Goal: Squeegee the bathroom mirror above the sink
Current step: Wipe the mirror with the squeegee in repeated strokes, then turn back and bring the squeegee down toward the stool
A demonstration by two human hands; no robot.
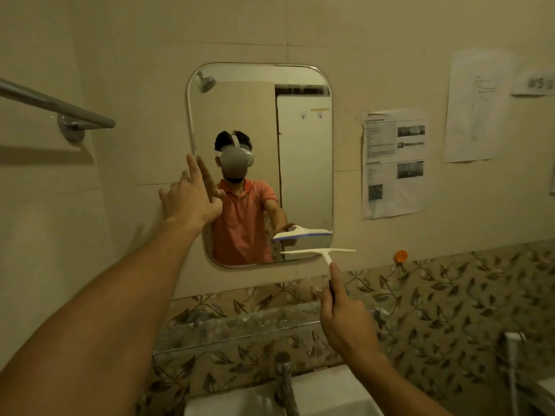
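Squeegee [319, 251] at the bottom right corner of the mirror [303, 163], blade level across the lower rim; cannot tell whether the rubber touches the glass. Right hand [345, 313] wrapped round the handle low down, index finger laid along the stem. Left hand [189, 199] has fingers straight and spread at the mirror's left edge. Tool looks light: stiff plastic, soft blade edge. The handle is the place to hold, probably slick when wet. Glass is fragile, so press evenly.

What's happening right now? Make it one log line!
right hand: grips squeegee, blade at bottom right of mirror | left hand: fingers straight at mirror left edge
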